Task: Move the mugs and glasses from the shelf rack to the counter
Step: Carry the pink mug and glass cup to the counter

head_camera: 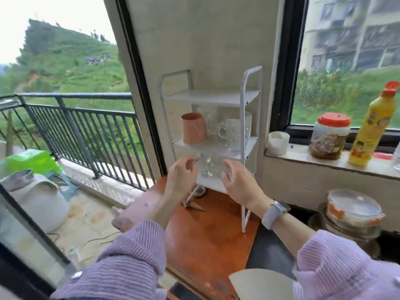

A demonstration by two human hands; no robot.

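Purple sleeves near camera; left hand (181,173) and right hand (238,182) raised before white shelf rack (244,118), both empty, fingers loosely curled, likely readying reach for stemmed glasses (206,167) on lowest tier. Pink mug (193,129) and glass mugs (234,132) sat on middle tier, untouched.

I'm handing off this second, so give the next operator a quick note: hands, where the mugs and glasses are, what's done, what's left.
Left hand and right hand: both open and empty, raised in front of the white shelf rack's bottom tier.
Middle tier: pink mug on the left, clear glass mugs on the right.
Bottom tier: stemmed glasses, partly hidden by the hands.
Top tier looks bare.
Done: no mug or glass shows on the wooden counter yet.
Left: move every mug and glass to the counter.
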